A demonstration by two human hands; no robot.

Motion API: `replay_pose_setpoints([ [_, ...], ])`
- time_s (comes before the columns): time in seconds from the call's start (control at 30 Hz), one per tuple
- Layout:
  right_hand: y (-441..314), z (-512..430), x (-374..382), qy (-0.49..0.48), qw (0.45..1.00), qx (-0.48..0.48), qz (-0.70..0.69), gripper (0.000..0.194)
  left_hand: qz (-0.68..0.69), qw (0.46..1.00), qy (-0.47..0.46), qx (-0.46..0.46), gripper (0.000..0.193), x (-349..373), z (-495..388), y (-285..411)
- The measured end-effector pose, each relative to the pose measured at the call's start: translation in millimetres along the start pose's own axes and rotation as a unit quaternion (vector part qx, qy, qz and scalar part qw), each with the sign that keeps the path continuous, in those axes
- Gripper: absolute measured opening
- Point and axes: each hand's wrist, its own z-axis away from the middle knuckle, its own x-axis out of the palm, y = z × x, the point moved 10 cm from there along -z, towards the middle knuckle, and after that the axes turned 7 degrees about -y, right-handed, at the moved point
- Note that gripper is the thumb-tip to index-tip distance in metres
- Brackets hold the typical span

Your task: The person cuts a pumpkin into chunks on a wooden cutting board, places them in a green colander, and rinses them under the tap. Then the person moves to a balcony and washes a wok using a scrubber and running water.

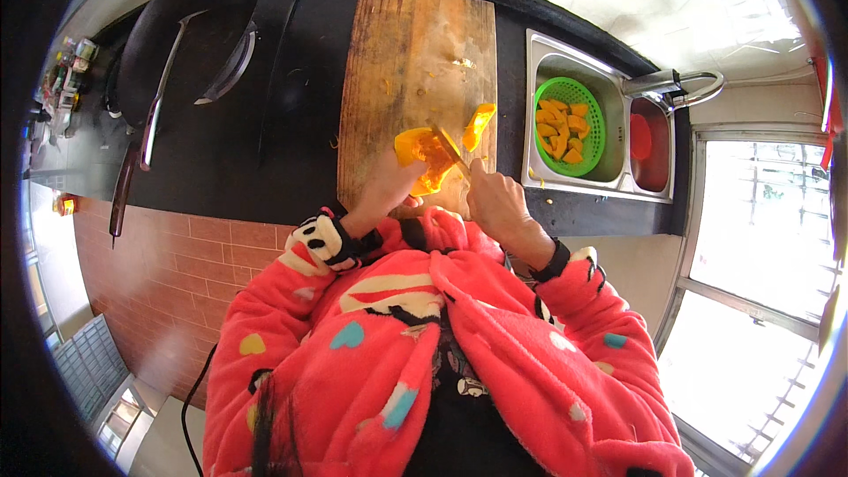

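A chunk of orange pumpkin [427, 158] rests on the wooden cutting board [417, 53], its seedy inner side turned up. My left hand [392, 182] grips the chunk from its left side. In my right hand [495, 202] is the handle of a knife [452, 149], whose blade lies against the right part of the chunk. Whether the blade has gone into the flesh cannot be made out. Just to the right, a separate curved slice of pumpkin [479, 126] lies near the board's right edge.
Right of the board is a steel sink [580, 63] with a faucet [662, 85]. Inside it, a green plastic colander [599, 103] holds several pumpkin pieces [562, 129]. A black wok [199, 20] with a metal utensil [164, 79] stands on the left.
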Motion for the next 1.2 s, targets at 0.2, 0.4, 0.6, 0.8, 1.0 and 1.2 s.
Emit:
replay_pose_setpoints([
  [0.2, 5, -15, 6, -0.050, 0.998, 0.015, 0.031, 0.024, -0.060, 0.995, 0.047, 0.063, 0.030, 7, 1, 13],
  [0.4, 17, -44, 21, -0.096, 0.995, -0.006, 0.038, 0.030, 0.026, 0.999, 0.030, -0.017, 0.028, -4, -21, -26],
  [0.6, 31, -56, 47, -0.038, 0.999, -0.025, -0.007, 0.022, -0.111, 0.989, 0.087, 0.051, 0.031, -24, -21, -32],
  [0.8, 33, -39, -3, 0.063, 0.992, -0.054, -0.097, 0.023, 0.005, 0.999, 0.049, 0.008, 0.029, -25, -22, -46],
  [1.0, 8, -4, -15, -0.041, 0.997, -0.045, -0.040, 0.019, -0.039, 0.997, 0.057, 0.045, 0.028, -16, -20, -33],
  [1.2, 6, -10, 6, -0.100, 0.995, 0.020, -0.021, 0.021, 0.040, 0.999, 0.030, -0.015, 0.029, -7, -14, -37],
])
